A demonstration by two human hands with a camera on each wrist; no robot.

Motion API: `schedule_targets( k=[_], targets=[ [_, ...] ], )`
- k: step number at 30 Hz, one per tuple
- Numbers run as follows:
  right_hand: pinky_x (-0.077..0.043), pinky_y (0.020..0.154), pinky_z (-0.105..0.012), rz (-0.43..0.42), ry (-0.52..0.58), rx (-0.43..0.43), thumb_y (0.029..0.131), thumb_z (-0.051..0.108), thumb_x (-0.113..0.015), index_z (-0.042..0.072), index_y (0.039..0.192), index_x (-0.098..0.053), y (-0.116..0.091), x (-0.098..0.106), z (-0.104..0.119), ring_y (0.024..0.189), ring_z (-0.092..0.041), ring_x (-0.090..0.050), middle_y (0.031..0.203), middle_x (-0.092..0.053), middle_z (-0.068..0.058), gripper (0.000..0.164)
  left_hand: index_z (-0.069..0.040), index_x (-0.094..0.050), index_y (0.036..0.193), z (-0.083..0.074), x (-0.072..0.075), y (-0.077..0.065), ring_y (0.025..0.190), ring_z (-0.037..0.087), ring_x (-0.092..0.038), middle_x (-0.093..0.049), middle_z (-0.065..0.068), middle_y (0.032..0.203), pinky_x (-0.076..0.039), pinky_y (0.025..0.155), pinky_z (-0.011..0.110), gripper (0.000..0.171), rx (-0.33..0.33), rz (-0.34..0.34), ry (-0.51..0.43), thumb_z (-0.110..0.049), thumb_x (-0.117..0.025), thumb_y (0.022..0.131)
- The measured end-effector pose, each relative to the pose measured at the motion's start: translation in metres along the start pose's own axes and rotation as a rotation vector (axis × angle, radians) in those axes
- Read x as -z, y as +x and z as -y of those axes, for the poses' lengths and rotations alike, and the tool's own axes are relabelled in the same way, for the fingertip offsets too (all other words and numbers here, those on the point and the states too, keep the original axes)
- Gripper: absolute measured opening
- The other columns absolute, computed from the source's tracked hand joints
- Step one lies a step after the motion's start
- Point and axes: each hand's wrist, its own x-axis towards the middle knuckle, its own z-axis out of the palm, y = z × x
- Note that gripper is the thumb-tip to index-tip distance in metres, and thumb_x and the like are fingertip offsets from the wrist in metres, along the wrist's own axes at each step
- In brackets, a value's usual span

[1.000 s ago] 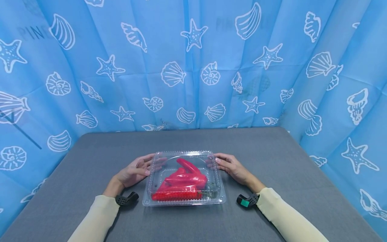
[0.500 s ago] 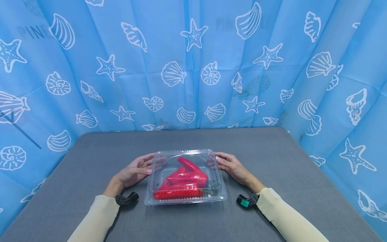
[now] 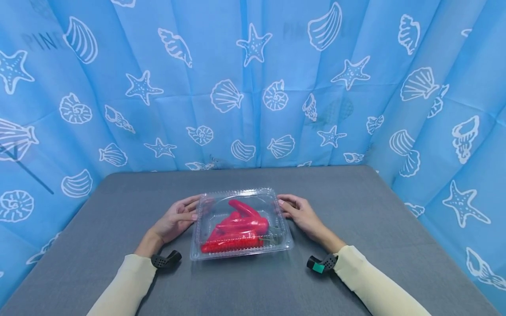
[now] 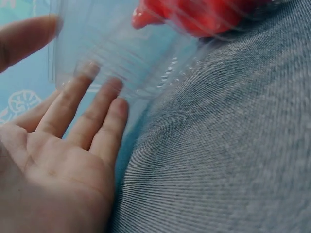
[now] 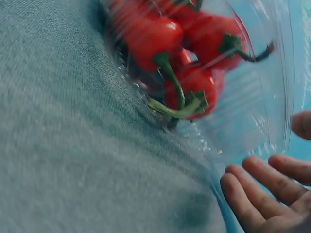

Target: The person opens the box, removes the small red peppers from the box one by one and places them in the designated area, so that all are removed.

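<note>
A clear plastic clamshell container point(image 3: 215, 206), its lid down, holds several long red peppers point(image 3: 241, 224) with green stems point(image 5: 177, 94). It stands slightly tilted close over the grey table, between both hands. My left hand point(image 3: 175, 219) grips its left side, the thumb point(image 4: 29, 39) at the lid's edge and the straighter fingers point(image 4: 99, 116) spread beneath. At the opposite side, my right hand point(image 3: 300, 215) holds it likewise, with the thumb at the rim and fingertips point(image 5: 233, 177) under the edge. Behind the plastic, some fingertips of the left hand show through in the head view.
The grey cloth-covered table point(image 3: 253, 289) spreads out around the container. A blue curtain point(image 3: 253, 127) with white shells and starfish hangs behind its back edge and along both sides. Black wrist bands point(image 3: 166, 260) sit on both wrists.
The container has moved a little away from the person and up in the head view, its right side slightly higher. Both hands have moved along with it.
</note>
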Motion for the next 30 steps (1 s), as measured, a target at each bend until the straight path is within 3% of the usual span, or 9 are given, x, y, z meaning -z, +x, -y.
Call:
schedule_targets(
  k=[5,13,16,19,22,27,30],
  targets=[
    [-0.057,0.085,-0.026,-0.013,-0.04,0.008,0.106,0.012,-0.052,-0.015,0.14,-0.047,-0.001,-0.003,0.003,0.111,-0.036,-0.066,0.13,-0.06,-0.032,0.044,0.003,-0.017,0.158,0.002,0.001,0.002,0.14,0.026,-0.047,-0.028,0.023,0.162,-0.041,0.109,0.037,0.066,-0.03,-0.049,-0.007,0.002,-0.049,0.101],
    [-0.056,0.083,-0.023,-0.035,-0.063,0.0,0.107,0.013,-0.051,-0.013,0.143,-0.046,-0.003,-0.004,0.004,0.114,-0.041,-0.063,0.133,-0.058,-0.032,0.045,0.003,-0.021,0.158,0.007,0.001,0.008,0.133,0.017,-0.054,-0.028,0.025,0.161,-0.046,0.104,0.029,0.064,-0.042,-0.214,0.049,-0.004,-0.054,0.104],
    [-0.056,0.084,-0.024,-0.054,-0.033,0.009,0.106,0.013,-0.05,-0.014,0.144,-0.044,-0.004,-0.005,0.005,0.115,-0.043,-0.062,0.132,-0.057,-0.034,0.046,0.005,-0.031,0.154,0.01,-0.002,0.011,0.124,0.01,-0.059,-0.041,0.024,0.154,-0.049,0.101,0.027,0.061,-0.041,-0.327,0.112,-0.011,-0.06,0.103],
    [-0.057,0.085,-0.027,-0.06,-0.004,0.023,0.107,0.014,-0.049,-0.013,0.146,-0.041,-0.003,-0.006,0.005,0.116,-0.045,-0.061,0.135,-0.054,-0.036,0.048,0.007,-0.046,0.145,0.012,-0.003,0.013,0.113,0.008,-0.066,-0.062,0.015,0.135,-0.052,0.095,0.027,0.055,-0.049,-0.455,0.181,-0.018,-0.066,0.1],
    [-0.057,0.089,-0.031,-0.08,-0.035,0.053,0.107,0.015,-0.05,-0.011,0.147,-0.04,-0.003,-0.008,0.006,0.12,-0.044,-0.059,0.141,-0.05,-0.034,0.049,0.007,-0.054,0.136,0.013,-0.004,0.014,0.105,0.01,-0.07,-0.071,0.004,0.117,-0.055,0.091,0.029,0.049,-0.056,-0.529,0.225,-0.02,-0.068,0.099],
    [-0.05,0.101,-0.049,-0.124,-0.188,0.191,0.102,0.02,-0.06,-0.005,0.146,-0.047,-0.006,-0.012,0.007,0.13,-0.042,-0.05,0.146,-0.044,-0.024,0.052,0.008,-0.055,0.135,0.011,-0.005,0.013,0.102,0.011,-0.071,-0.072,0.003,0.114,-0.057,0.088,0.029,0.048,-0.07,-0.528,0.233,-0.02,-0.068,0.099],
    [-0.042,0.107,-0.059,-0.049,-0.235,0.257,0.097,0.027,-0.066,-0.001,0.151,-0.041,-0.009,-0.012,0.006,0.139,-0.043,-0.039,0.152,-0.037,-0.022,0.066,0.01,-0.051,0.138,0.008,-0.006,0.011,0.102,0.011,-0.071,-0.072,0.003,0.114,-0.057,0.089,0.029,0.05,-0.078,-0.502,0.203,-0.017,-0.067,0.099]
  ],
)
